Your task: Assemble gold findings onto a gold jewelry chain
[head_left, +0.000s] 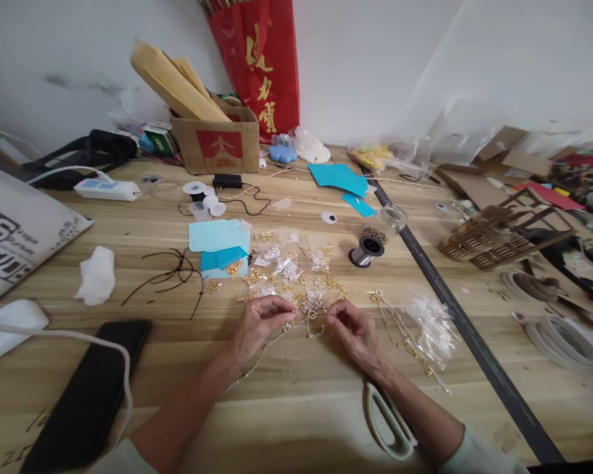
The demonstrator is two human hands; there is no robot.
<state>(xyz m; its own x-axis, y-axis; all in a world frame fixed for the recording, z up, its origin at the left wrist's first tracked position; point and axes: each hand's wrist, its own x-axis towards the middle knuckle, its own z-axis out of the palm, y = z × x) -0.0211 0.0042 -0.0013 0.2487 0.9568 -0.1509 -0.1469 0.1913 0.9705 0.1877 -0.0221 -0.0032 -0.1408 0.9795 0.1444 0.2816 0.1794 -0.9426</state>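
Scissors lie nearest on the counter; the left hand pinches a seemingly mostly assembled chain, loose end unfastened. The right hand's grip is closed, contents unclear.

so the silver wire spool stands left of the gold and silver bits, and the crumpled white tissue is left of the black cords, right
Not quite: the head view shows the silver wire spool standing right of the gold and silver bits. The crumpled white tissue is left of the black cords.
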